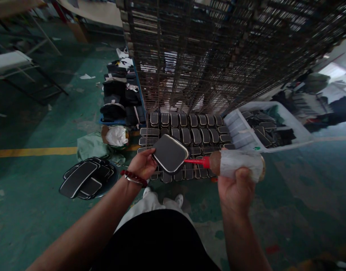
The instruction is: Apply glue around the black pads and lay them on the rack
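Note:
A dark, rounded square pad [170, 153] with a pale edge is pinched at its left corner by my left hand [142, 164], which wears a red bead bracelet. My right hand [238, 188] is wrapped round a whitish bottle [240, 164] lying on its side, its red nozzle [199, 162] pointing left. The nozzle tip meets or nearly meets the pad's right edge. Below both hands, rows of similar dark pads [185, 136] lie on a wire rack.
Tall stacked wire racks [184, 56] rise ahead. At left, a pile of dark pads [79, 178] sits beside a bag with white plastic [116, 135]; black bundles [115, 90] lie behind. A white crate [302, 131] of dark pieces stands at right.

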Available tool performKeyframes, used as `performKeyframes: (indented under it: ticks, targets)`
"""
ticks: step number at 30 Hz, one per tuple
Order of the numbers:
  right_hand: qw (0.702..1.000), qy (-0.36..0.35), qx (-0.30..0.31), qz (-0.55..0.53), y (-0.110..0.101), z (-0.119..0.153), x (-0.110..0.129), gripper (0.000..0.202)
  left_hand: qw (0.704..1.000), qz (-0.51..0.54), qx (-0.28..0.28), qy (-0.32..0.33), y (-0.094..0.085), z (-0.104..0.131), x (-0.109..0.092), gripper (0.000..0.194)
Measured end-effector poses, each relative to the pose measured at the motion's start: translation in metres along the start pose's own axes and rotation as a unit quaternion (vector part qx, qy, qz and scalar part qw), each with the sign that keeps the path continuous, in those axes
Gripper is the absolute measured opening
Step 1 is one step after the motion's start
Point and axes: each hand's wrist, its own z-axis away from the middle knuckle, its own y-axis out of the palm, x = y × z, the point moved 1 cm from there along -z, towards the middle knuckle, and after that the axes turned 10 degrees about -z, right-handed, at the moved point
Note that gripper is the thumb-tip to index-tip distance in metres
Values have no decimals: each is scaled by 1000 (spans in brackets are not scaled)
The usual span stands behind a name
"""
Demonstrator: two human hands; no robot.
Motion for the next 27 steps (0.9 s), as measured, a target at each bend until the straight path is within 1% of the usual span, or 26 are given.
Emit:
performKeyframes:
  ticks: [3,5,11,14,17,19,24,27]
  targets:
    - [1000,-9,-11,-1,1,2,-3,37,1000,15,-9,4,2,-1,1,24]
    - [1000,-5,-14,5,1,5,-5,40,1000,19,-15,7,2,-3,2,26]
    - [999,43,-21,5,-6,21,-12,52,999,18,-25,14,4,-4,0,28]
    - [998,62,-26,1,-8,30,-14,50,999,26,-31,12,4,-5,0,29]
    - [996,87,-11,-3,-7,33,-16,47,999,30,-29,14,3,-8,0,30]
    - [996,87,-2,-3,-6,30,-16,47,999,26,-26,20,0,-10,0,29]
    - [1000,-2,11,0,1,2,-10,50,1000,7,-23,9,-4,-7,1,24]
    - [999,-20,28,4,5,-13,-6,48,1000,-4,-18,12,-4,-1,2,27]
